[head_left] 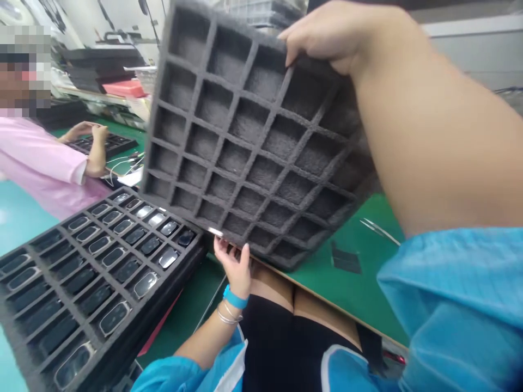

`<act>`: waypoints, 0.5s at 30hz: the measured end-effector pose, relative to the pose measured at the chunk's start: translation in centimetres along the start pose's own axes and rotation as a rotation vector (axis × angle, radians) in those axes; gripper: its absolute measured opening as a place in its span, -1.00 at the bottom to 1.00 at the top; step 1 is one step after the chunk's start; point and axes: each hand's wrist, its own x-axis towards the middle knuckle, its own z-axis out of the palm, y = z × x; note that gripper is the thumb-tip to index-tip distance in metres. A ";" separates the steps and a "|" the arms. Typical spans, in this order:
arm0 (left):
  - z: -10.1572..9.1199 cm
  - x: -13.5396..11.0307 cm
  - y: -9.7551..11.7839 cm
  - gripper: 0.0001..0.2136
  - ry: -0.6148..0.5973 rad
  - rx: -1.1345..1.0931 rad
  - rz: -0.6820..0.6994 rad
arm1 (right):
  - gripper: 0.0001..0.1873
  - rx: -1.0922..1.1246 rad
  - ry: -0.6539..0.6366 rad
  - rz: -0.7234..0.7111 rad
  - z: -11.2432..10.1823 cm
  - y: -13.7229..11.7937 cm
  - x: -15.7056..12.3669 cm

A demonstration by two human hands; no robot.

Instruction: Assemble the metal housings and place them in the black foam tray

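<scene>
A dark grey foam tray point(256, 103) with a grid of square pockets is tilted up in front of me, and its visible pockets hold nothing. My right hand point(327, 38) is closed over the tray's top edge. Down at the bottom edge, my left hand point(235, 267) grips the tray, thumb up and fingers curled partly out of sight. A small white piece point(215, 232) shows at that edge just above my left fingers; I cannot tell whether it is fixed to the tray. Lower left, another foam tray point(87, 209) holds several dark, rounded frame-like parts in its pockets, some shiny.
Tweezers point(379, 231) and a flat dark piece point(345, 258) lie on the green bench point(368, 288) at right. A co-worker in pink point(44, 158) handles another tray point(116, 144) at far left. Behind are stacked black trays point(102, 62) and a red item point(126, 88).
</scene>
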 end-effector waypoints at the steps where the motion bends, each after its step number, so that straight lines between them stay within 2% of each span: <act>1: -0.4 0.1 0.4 -0.14 0.017 -0.039 0.021 | -0.46 0.047 -0.026 0.007 0.5 -0.4 -0.1; 3: -1.2 0.4 1.5 -0.22 0.034 -0.108 0.059 | -0.49 -0.023 -0.143 -0.074 1.6 -0.6 -0.2; 5: -1.7 1.0 2.6 -0.32 0.078 -0.136 0.091 | -0.46 -0.230 -0.195 -0.205 3.1 0.0 -0.3; 8: -1.9 2.1 3.1 -0.39 0.170 -0.108 0.077 | -0.47 -0.412 -0.152 -0.405 5.6 2.6 -1.5; 10: -1.7 3.0 2.4 -0.38 0.217 -0.078 0.013 | -0.63 -0.434 -0.079 -0.581 6.0 5.3 -3.4; 11: -1.6 3.5 2.0 -0.37 0.240 -0.054 -0.019 | -0.71 -0.442 -0.052 -0.679 5.4 7.1 -4.6; 13: -1.4 4.3 1.2 -0.36 0.294 -0.011 -0.043 | -0.72 -0.452 -0.017 -0.796 2.9 11.3 -7.2; 15: -1.3 4.8 1.0 -0.37 0.334 0.010 -0.027 | -0.71 -0.500 0.006 -0.745 -1.3 16.5 -9.9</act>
